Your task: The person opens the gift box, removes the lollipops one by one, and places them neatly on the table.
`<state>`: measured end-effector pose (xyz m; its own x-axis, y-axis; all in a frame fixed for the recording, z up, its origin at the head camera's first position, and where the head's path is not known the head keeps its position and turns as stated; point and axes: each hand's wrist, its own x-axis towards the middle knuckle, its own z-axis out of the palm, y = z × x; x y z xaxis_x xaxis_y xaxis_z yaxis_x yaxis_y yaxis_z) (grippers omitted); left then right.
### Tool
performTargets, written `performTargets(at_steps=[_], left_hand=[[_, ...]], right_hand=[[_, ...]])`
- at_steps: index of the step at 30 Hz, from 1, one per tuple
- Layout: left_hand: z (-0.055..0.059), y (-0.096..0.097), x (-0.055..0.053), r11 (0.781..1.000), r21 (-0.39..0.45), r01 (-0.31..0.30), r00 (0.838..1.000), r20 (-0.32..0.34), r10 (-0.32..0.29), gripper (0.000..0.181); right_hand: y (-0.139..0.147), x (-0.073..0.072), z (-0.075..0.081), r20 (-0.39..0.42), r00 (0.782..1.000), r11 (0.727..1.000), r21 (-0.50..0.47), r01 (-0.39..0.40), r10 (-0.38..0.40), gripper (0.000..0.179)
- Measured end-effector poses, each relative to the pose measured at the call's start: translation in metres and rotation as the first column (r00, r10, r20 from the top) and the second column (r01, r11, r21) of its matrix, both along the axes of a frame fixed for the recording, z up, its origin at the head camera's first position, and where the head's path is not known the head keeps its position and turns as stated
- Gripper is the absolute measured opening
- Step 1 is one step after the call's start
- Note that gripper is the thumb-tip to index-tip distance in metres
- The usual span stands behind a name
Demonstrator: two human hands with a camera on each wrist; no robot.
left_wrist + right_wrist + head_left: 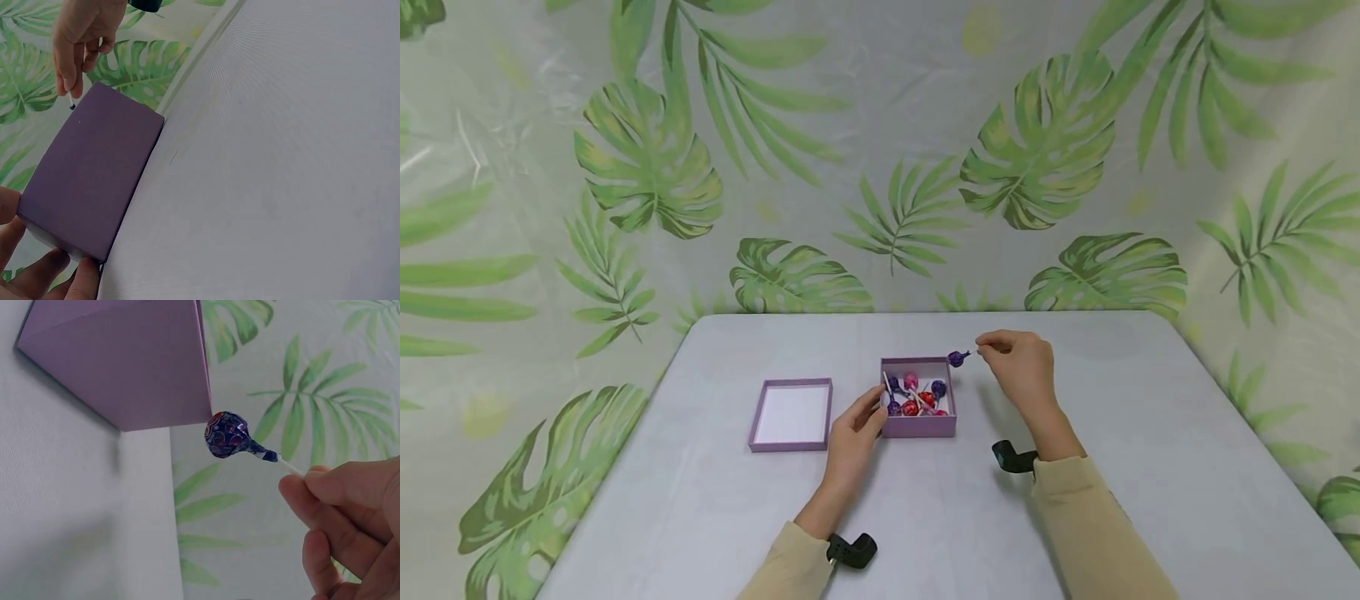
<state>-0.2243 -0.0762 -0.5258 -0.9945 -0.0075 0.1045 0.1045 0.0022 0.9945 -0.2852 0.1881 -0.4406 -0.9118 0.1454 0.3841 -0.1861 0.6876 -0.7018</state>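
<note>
Purple-blue, shiny wrapper: lollipop [226, 434] at the box's [919, 427] rear right corner; contact unclear. Right hand [1018, 367] pinches its white stick; left hand [853, 427] rests relaxed fingers against the box's left wall. Judged light, stiff, wrapper slightly slick, candy brittle if dropped; stick the best hold. Other lollipops [910, 408] crowd the box, sticks crossing, likely to snag; raised walls limit access. Shallow tray [788, 447], probably the lid, on table [940, 517] left of box.

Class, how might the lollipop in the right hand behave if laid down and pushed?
The lollipop would probably roll, its head being round, likely curving because a stick juts out. It seems light: fingertips alone hold it.
</note>
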Motion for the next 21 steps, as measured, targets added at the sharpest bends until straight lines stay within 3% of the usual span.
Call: performTargets(at_steps=[12,21], left_hand=[[0.003,0.000,0.002,1.000,-0.005,-0.009,1.000,0.022,0.009,0.040],[0.034,0.000,0.013,0.999,-0.045,0.022,1.000,0.010,-0.022,0.041]], right_hand=[[0.007,-0.002,-0.006,0.040,0.999,0.997,0.075,0.006,-0.009,0.012],[0.009,-0.005,-0.015,0.125,0.992,0.996,0.081,-0.023,0.013,0.012]])
